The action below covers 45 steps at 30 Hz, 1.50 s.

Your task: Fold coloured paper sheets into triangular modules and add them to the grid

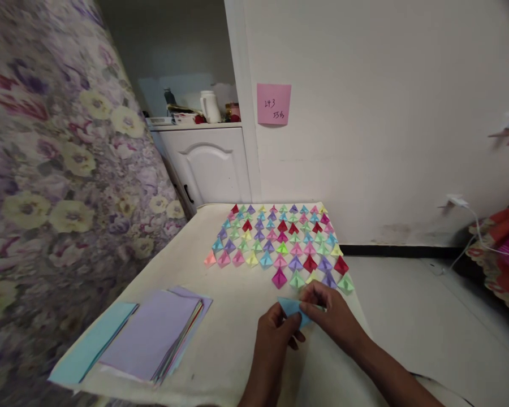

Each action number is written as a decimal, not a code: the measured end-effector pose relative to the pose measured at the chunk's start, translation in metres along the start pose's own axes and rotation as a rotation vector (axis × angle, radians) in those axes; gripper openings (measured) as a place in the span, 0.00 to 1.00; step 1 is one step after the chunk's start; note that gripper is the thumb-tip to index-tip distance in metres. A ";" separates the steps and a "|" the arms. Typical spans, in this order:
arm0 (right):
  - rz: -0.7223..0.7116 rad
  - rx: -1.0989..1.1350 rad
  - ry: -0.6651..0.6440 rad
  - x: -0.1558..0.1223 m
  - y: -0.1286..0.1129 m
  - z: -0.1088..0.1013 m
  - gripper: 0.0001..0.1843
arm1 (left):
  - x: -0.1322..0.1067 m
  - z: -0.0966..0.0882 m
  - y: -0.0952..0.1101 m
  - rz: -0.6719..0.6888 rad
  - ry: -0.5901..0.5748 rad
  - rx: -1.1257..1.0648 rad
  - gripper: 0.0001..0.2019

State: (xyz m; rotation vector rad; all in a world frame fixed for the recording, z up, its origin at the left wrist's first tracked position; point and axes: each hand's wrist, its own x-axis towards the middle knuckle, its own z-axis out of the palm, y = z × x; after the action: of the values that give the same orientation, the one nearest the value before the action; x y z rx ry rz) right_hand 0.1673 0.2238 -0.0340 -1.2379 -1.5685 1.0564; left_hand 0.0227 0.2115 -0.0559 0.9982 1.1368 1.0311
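A light blue piece of folded paper (289, 306) is held between both hands above the near part of the table. My left hand (277, 330) pinches its lower left side, thumb on top. On its right side, my right hand (324, 308) grips the edge between thumb and fingers. Just beyond the hands, several small folded paper pieces (279, 277) in many colours lie in rows. My right hand partly hides a yellow one (312, 277) in the nearest row.
To the left lie a stack of coloured paper sheets (152, 333), purple on top, and a light blue paper pile (95, 342). The cream-covered table (173, 265) meets a wall bearing a pink note (274, 104). A floral curtain (68, 169) hangs at left.
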 end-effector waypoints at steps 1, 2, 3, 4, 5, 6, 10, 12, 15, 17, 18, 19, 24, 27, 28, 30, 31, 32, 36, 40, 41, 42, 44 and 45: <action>-0.051 -0.062 0.036 -0.001 -0.002 0.000 0.02 | 0.001 0.000 0.000 0.004 0.011 0.012 0.11; -0.108 -0.119 0.067 -0.002 -0.003 0.001 0.03 | 0.001 -0.001 0.001 0.011 0.023 0.026 0.11; -0.160 -0.163 0.090 -0.003 -0.004 0.001 0.05 | 0.001 -0.001 0.001 0.021 0.033 0.044 0.11; -0.197 -0.191 0.097 -0.003 -0.005 0.001 0.06 | 0.001 -0.001 0.002 0.033 0.043 0.066 0.11; -0.215 -0.206 0.096 -0.003 -0.006 0.001 0.07 | 0.001 -0.001 0.002 0.045 0.050 0.091 0.10; -0.217 -0.213 0.090 -0.003 -0.006 0.001 0.07 | 0.000 -0.001 0.003 0.058 0.056 0.116 0.09; -0.177 -0.228 0.085 -0.002 -0.006 0.002 0.07 | -0.003 -0.001 0.005 0.090 0.071 0.206 0.06; -0.156 -0.237 0.094 -0.002 -0.004 0.003 0.07 | -0.003 -0.001 0.005 0.093 0.075 0.226 0.06; -0.148 -0.251 0.111 -0.002 -0.001 0.005 0.07 | -0.003 0.000 0.006 0.093 0.090 0.231 0.06; -0.152 -0.245 0.103 -0.002 0.000 0.005 0.06 | -0.003 0.000 0.006 0.093 0.095 0.232 0.06; -0.149 -0.244 0.096 -0.002 0.000 0.005 0.06 | -0.003 0.000 0.006 0.093 0.096 0.232 0.06; -0.142 -0.248 0.092 -0.001 0.000 0.004 0.06 | -0.003 0.000 0.006 0.093 0.097 0.233 0.05; -0.050 -0.260 0.076 0.001 0.001 0.003 0.07 | -0.006 0.001 0.004 0.133 0.108 0.279 0.05; -0.001 -0.248 0.047 0.001 0.005 0.003 0.08 | -0.007 0.002 0.002 0.164 0.118 0.335 0.06; 0.003 -0.252 0.041 0.001 0.006 0.003 0.08 | -0.007 0.002 0.002 0.175 0.118 0.351 0.06; -0.011 -0.269 0.037 0.000 0.007 0.003 0.08 | -0.007 0.002 0.002 0.195 0.120 0.377 0.05; -0.024 -0.281 0.037 -0.001 0.008 0.003 0.07 | -0.007 0.001 0.002 0.200 0.120 0.389 0.05; -0.039 -0.288 0.035 -0.001 0.008 0.004 0.06 | -0.007 0.001 0.002 0.201 0.119 0.397 0.05; -0.084 -0.233 0.004 -0.003 0.005 0.005 0.06 | -0.007 0.000 0.005 0.182 0.114 0.373 0.06; -0.136 -0.208 -0.017 -0.003 0.000 0.007 0.05 | -0.010 0.000 0.009 0.203 0.100 0.316 0.05; -0.144 -0.202 -0.025 -0.004 -0.001 0.006 0.05 | -0.010 0.000 0.010 0.212 0.093 0.310 0.04; -0.148 -0.192 -0.032 -0.004 -0.002 0.006 0.04 | -0.010 -0.001 0.011 0.218 0.085 0.307 0.04; -0.153 -0.182 -0.040 -0.004 -0.004 0.004 0.05 | -0.009 -0.002 0.014 0.211 0.064 0.288 0.06; -0.157 -0.183 -0.041 -0.005 -0.005 0.003 0.05 | -0.008 -0.003 0.015 0.196 0.046 0.270 0.07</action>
State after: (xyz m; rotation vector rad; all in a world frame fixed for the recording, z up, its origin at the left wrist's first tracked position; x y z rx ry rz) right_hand 0.1635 0.2183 -0.0311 -1.1975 -1.7948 0.8584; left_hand 0.0165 0.2069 -0.0404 1.3268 1.2572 1.0777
